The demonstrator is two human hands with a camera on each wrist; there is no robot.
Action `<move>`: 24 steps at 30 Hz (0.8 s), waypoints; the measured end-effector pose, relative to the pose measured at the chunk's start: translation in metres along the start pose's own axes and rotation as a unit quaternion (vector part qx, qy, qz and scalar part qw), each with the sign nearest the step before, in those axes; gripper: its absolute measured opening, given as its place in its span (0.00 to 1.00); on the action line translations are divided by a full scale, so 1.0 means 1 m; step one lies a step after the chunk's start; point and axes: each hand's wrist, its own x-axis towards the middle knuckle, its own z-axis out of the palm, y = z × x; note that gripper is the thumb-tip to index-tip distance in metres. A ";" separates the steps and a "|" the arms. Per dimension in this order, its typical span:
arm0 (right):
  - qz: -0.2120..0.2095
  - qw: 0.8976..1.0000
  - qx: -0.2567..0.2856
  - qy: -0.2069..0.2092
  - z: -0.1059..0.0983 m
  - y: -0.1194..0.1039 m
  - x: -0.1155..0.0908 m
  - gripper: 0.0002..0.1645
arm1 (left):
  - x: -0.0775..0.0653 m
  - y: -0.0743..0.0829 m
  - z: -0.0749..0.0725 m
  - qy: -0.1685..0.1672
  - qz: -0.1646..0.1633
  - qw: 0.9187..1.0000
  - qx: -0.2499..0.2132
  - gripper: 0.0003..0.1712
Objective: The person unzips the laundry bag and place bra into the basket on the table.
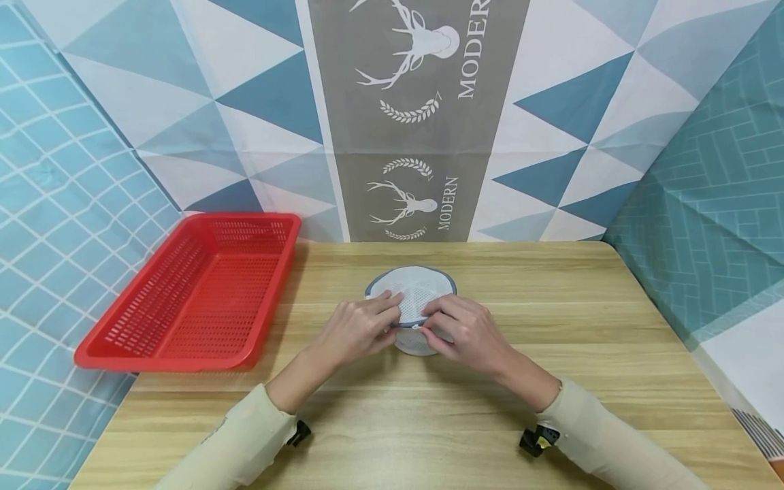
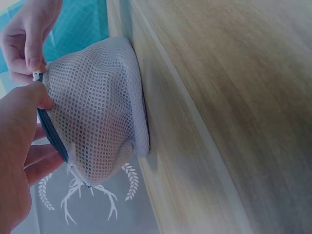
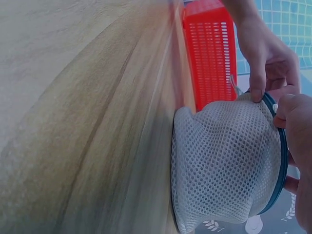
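Mesh bag [image 1: 412, 284] in between, left hand [image 1: 361, 327] gripping rim [image 2: 53, 135], right hand [image 1: 467, 333] pinching zipper pull [image 1: 416, 327]

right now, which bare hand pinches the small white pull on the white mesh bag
The right hand: it pinches the small white pull, whereas the left hand grips the blue edge of the white mesh bag.

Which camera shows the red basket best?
The head view: it shows the red basket with its whole rim and inside. The right wrist view shows only part of its slotted outside, beyond the mesh bag. The left wrist view doesn't show it.
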 end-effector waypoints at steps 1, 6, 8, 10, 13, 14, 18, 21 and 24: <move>-0.001 1.000 0.001 0.002 0.000 0.000 0.000 0.06 | 0.000 0.000 0.000 -0.001 -0.001 1.000 -0.001 0.18; 0.005 1.000 0.002 -0.002 -0.001 -0.001 0.000 0.06 | 0.001 0.000 -0.001 -0.003 -0.001 1.000 -0.004 0.19; 0.004 1.000 0.001 -0.001 -0.001 -0.002 0.000 0.06 | 0.001 0.000 0.000 0.000 0.000 1.000 -0.004 0.19; 0.003 1.000 0.002 0.002 0.000 -0.002 0.000 0.05 | 0.001 0.000 0.000 0.007 -0.001 1.000 -0.002 0.20; 0.003 1.000 0.004 0.008 0.000 -0.002 0.001 0.04 | 0.002 0.000 0.001 0.023 -0.003 1.000 -0.001 0.20; 0.006 1.000 0.006 0.007 0.000 -0.002 0.002 0.04 | 0.002 0.000 0.001 0.028 -0.004 1.000 0.000 0.20; 0.012 1.000 0.006 0.001 -0.001 -0.002 0.003 0.05 | 0.003 0.000 0.002 0.042 -0.005 0.999 0.003 0.20; 0.014 1.000 0.004 -0.003 0.000 -0.002 0.003 0.05 | 0.003 0.000 0.003 0.038 -0.004 0.999 0.003 0.19; 0.015 1.000 0.003 -0.003 0.000 -0.002 0.002 0.05 | 0.002 0.000 0.002 0.027 -0.005 1.000 0.001 0.18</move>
